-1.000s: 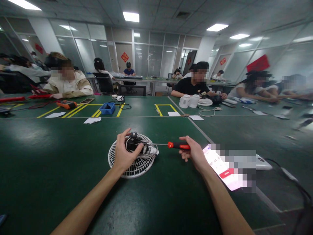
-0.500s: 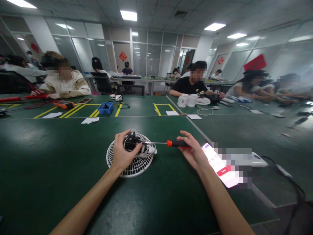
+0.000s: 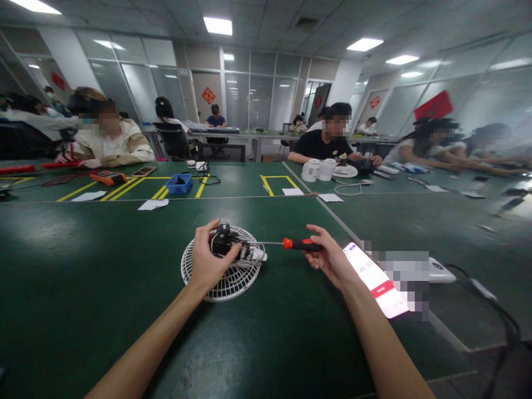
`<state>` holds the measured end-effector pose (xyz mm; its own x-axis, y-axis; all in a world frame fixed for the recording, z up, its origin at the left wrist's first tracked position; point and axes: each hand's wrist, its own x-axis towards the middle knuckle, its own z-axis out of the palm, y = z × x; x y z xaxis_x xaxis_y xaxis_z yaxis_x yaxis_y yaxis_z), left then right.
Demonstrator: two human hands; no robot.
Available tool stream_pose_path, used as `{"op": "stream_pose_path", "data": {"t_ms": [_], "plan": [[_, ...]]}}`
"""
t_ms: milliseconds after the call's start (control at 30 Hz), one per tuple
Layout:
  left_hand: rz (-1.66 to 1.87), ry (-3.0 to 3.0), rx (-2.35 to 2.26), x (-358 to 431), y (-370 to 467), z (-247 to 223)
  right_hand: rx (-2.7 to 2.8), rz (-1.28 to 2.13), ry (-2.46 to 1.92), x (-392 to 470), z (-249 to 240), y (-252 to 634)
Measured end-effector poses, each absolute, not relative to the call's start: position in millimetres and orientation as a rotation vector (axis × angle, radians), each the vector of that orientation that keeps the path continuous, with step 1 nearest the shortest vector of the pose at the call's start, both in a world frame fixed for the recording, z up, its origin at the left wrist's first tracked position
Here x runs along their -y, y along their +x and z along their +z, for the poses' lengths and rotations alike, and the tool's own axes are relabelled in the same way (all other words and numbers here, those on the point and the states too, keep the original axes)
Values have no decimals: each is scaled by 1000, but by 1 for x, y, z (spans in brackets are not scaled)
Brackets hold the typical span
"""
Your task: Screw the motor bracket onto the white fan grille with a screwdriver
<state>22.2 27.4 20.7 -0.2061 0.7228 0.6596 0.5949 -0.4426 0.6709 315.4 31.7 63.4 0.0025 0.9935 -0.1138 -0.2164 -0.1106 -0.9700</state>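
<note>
A round white fan grille lies on the green table, with a black fan motor and a bundle of white wire on top. My left hand grips the motor from the left, thumb on the near side and fingers behind. From the right, my right hand holds a screwdriver by the end of its black and red handle, its index finger raised off it. The shaft lies level and reaches the motor's right side. Its tip is hidden among the parts beside my left thumb.
A lit phone lies by my right forearm, with a white device and its cable behind. Farther off are a blue bin, paper slips and white fan parts. Several people sit around the tables.
My right hand's fingers have shifted around the screwdriver handle, showing more of its red part. My left hand, the motor and the grille have stayed in place.
</note>
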Motion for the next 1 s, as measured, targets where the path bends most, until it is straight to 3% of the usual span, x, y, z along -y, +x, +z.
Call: {"op": "stream_pose_path", "data": {"t_ms": [367,633,1000], "plan": [[1739,1943,-1589,-29,21,20,903,1438,-840,-34,57,316],[1757,1905,-1581,-29,22,20,1033,1319,-1346,-38,51,311],[1752,1988,-1609,-28,22,22,890,1389,-944,-41,50,315]]}}
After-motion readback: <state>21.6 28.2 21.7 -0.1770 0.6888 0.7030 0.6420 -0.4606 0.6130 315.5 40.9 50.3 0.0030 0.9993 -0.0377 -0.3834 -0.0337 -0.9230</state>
